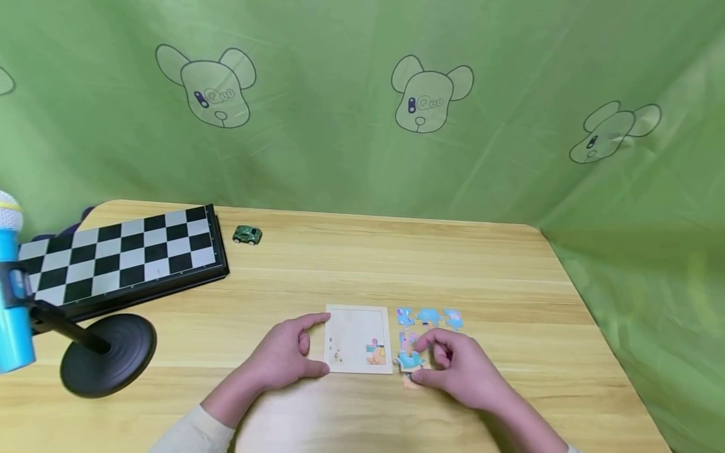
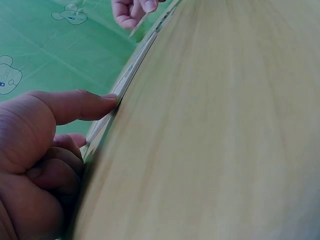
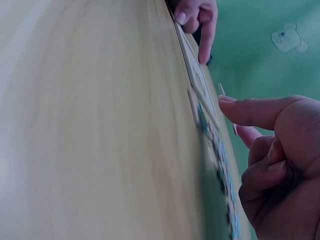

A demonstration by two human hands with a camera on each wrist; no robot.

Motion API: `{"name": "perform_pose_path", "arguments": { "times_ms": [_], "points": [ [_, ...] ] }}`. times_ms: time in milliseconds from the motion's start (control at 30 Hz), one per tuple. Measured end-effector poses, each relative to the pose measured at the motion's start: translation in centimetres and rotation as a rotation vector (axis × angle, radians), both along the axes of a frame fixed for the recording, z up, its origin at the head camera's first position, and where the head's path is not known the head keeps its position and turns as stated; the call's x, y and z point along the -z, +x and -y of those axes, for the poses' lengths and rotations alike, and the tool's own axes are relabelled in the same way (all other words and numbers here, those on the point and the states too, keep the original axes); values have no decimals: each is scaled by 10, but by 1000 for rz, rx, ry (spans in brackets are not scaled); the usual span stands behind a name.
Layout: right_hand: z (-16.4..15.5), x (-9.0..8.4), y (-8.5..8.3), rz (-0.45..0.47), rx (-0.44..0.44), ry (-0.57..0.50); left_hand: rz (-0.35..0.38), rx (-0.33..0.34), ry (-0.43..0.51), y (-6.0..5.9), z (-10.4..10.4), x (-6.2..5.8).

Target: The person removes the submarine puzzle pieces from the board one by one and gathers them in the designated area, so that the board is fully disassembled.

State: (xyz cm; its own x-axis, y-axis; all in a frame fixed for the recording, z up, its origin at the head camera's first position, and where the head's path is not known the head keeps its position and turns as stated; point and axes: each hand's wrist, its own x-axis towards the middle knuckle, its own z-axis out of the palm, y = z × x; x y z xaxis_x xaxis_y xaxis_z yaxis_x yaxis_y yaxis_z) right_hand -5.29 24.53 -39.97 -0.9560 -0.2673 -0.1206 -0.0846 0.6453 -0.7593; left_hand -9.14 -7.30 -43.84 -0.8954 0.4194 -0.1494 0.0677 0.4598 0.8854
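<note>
A square puzzle tray (image 1: 354,336) lies on the table with a few joined puzzle pieces (image 1: 376,352) in its near right corner. At its left edge my left hand (image 1: 283,352) rests with index finger and thumb stretched apart, the fingertips on the rim, the other fingers folded. My right hand (image 1: 461,371) pinches a blue-and-tan puzzle piece (image 1: 410,362) between thumb and index finger, just right of the tray. In the right wrist view that held piece (image 3: 221,90) shows edge-on, raised above the table and partly hidden by the thumb.
Several loose puzzle pieces (image 1: 429,316) lie right of the tray, some under the right hand. A checkered board (image 1: 130,255) sits at the far left, with a green toy car (image 1: 247,234) beside it. A blue microphone (image 1: 14,327) on a round black stand (image 1: 107,355) is at left.
</note>
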Motion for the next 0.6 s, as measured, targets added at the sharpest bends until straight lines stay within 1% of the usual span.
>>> {"name": "perform_pose_path", "arguments": {
  "times_ms": [167,400,600],
  "points": [
    [-18,2,5,-5,37,7,2,0,-11,0,1,1],
    [-35,5,10,-10,25,-13,2,3,-13,0,1,2],
    [-44,8,12,2,32,23,10,0,-14,0,0,2]
  ]
}}
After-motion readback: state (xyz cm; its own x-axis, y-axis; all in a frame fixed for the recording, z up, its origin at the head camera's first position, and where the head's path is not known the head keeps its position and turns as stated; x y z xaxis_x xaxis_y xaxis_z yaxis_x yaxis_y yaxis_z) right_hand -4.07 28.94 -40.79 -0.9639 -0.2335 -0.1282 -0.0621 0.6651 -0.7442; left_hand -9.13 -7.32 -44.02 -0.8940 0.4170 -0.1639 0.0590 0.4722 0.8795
